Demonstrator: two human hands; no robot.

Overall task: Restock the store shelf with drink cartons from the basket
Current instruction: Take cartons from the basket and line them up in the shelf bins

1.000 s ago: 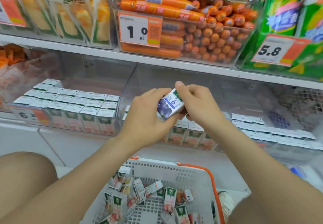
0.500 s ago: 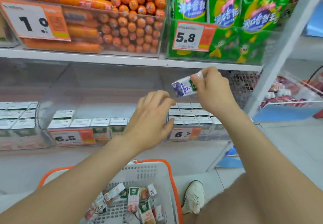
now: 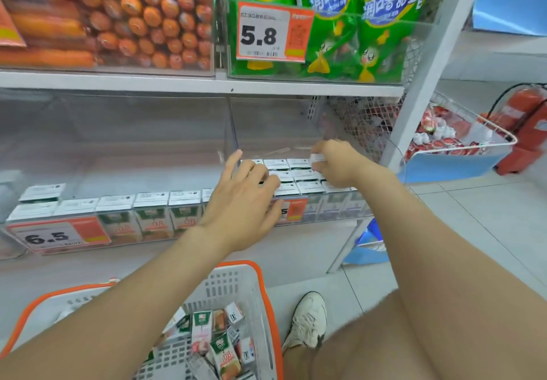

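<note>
My right hand (image 3: 337,162) reaches into the clear shelf bin at the right and is shut on a small drink carton (image 3: 317,158), of which only a white edge shows, level with the rows of cartons (image 3: 299,176) standing there. My left hand (image 3: 245,202) hovers in front of that bin with its fingers spread and nothing in it. The white basket with an orange rim (image 3: 263,288) sits on the floor below my arms, holding several loose drink cartons (image 3: 220,347). A second bin to the left holds cartons (image 3: 151,210) behind a 6.5 price tag (image 3: 56,236).
The shelf above carries orange sausages (image 3: 142,21) and green snack bags (image 3: 355,18) with a 5.8 tag. A white upright post (image 3: 426,77) ends the shelf at the right; beyond it are a wire basket of red packs (image 3: 455,136) and a fire extinguisher (image 3: 527,119). My white shoe (image 3: 307,320) rests beside the basket.
My right hand has carried the blueberry carton down and to the right into the right-hand bin. My left hand let go of it earlier and now hangs open. The view has swung right.
</note>
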